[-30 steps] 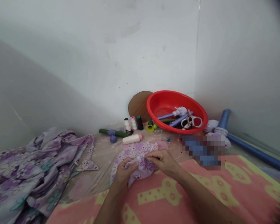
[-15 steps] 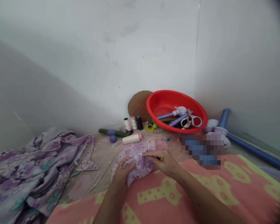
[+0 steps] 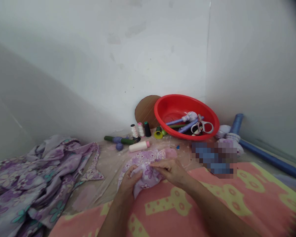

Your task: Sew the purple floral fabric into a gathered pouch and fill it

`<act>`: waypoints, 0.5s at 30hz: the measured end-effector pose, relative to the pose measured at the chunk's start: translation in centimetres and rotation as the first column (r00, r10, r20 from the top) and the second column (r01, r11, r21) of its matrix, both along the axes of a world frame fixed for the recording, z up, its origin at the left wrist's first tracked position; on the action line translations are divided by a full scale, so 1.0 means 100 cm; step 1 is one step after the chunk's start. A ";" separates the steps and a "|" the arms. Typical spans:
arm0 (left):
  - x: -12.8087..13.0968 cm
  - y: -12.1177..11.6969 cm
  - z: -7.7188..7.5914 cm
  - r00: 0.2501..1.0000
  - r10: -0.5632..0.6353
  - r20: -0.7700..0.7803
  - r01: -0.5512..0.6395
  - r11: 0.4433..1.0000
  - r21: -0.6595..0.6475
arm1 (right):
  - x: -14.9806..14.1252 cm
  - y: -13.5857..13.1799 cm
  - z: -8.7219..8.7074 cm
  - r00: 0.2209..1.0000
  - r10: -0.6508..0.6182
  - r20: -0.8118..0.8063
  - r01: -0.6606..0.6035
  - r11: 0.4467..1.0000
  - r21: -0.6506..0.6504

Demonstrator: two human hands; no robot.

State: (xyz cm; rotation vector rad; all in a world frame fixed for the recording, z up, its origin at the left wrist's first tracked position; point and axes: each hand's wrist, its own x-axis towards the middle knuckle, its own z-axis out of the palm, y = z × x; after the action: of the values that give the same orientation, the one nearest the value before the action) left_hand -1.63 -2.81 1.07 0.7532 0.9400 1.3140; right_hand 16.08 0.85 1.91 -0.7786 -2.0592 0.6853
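since a second ago, right hand [image 3: 174, 171] slightly nearer left hand [image 3: 128, 185]. left clamps floral cloth [image 3: 149, 180] at its 3 o'clock; right, cloth at 9, fingertips together, contents unclear.

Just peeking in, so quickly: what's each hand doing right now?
Left hand: closed on the flowered cloth.
Right hand: fingertips pinched at the same cloth; whether they grip anything else, can't tell.

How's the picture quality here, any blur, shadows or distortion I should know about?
Head view: soft, dim light; a broad diagonal shadow on the wall at left; dark upper-right corner; a pixelated patch right of center; fine detail at the right hand's fingers too soft to read.
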 end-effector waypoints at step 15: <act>-0.004 0.002 -0.001 0.998 -0.062 -0.016 0.062 0.998 0.018 | 0.002 -0.004 0.006 0.989 -0.067 0.135 0.046 0.986 0.158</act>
State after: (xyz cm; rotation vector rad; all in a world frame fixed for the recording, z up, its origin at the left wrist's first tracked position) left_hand -2.06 -2.56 0.95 0.8013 0.9110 1.2656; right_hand 16.23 0.46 2.46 -0.8119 -2.1779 0.4441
